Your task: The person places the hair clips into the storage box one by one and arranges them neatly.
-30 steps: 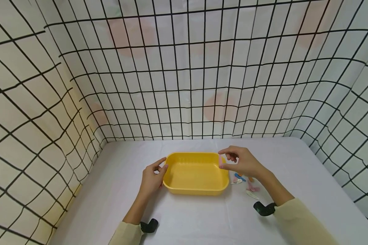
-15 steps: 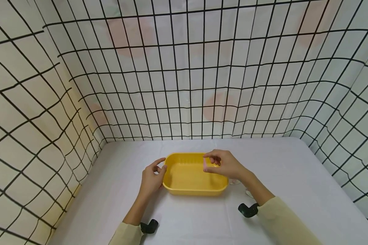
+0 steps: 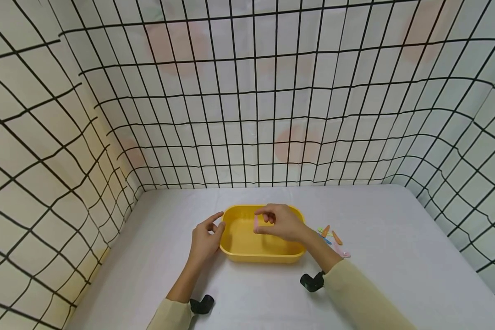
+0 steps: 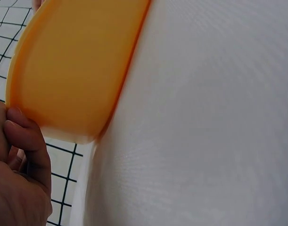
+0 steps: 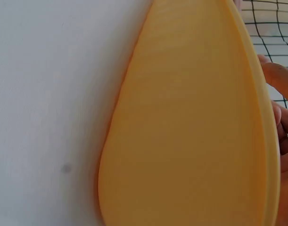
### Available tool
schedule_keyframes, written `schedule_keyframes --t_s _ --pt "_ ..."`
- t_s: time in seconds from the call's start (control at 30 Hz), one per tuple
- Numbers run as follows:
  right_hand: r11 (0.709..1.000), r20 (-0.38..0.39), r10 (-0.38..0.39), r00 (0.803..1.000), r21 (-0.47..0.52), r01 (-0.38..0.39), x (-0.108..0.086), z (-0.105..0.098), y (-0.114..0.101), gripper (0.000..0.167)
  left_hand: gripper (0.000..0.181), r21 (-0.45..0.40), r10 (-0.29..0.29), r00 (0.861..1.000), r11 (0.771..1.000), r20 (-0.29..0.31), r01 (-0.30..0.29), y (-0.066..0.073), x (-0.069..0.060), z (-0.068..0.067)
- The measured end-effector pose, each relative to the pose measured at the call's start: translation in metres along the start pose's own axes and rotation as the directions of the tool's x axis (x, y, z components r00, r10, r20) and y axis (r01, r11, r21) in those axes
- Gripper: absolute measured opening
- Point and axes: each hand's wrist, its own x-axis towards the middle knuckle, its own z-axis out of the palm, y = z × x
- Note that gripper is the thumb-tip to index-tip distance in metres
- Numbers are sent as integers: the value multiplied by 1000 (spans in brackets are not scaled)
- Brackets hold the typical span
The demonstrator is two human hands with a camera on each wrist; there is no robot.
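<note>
A yellow plastic tray (image 3: 264, 258) lies in the middle of the table in the head view. My left hand (image 3: 204, 239) grips its left end, thumb at the rim; in the left wrist view the fingers (image 4: 28, 136) meet the tray's edge. Above the tray's inside, my right hand (image 3: 284, 223) pinches a small flat pink strip (image 3: 255, 223) upright between thumb and forefinger. The strip's exact kind is too small to tell. In the right wrist view the tray's wall (image 5: 191, 122) hides much of the right hand (image 5: 284, 117).
Several small coloured pieces lie right of the tray, among them an orange piece (image 3: 337, 238), a blue piece (image 3: 327, 240) and a pink piece (image 3: 341, 250). The forearm partly covers that pile. Black grid netting (image 3: 255, 110) stands behind the table and at both sides.
My right hand has moved left with the pink strip, from the tray's right rim to over its middle. The left hand has stayed at the left end.
</note>
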Motion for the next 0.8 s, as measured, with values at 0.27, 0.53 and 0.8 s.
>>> schedule_keyframes --t_s 0.27,0.53,0.8 --pt "999 19 32 999 36 -33 15 24 -8 47 37 16 -1 1000 1000 -5 2 1 -1 1" --pt "999 51 36 998 32 -38 26 41 -12 48 37 8 3 1000 1000 1 -3 -1 0 0" --pt "1000 72 26 997 -13 -25 35 53 -12 47 37 1 1 1000 1000 5 -1 -2 0 0"
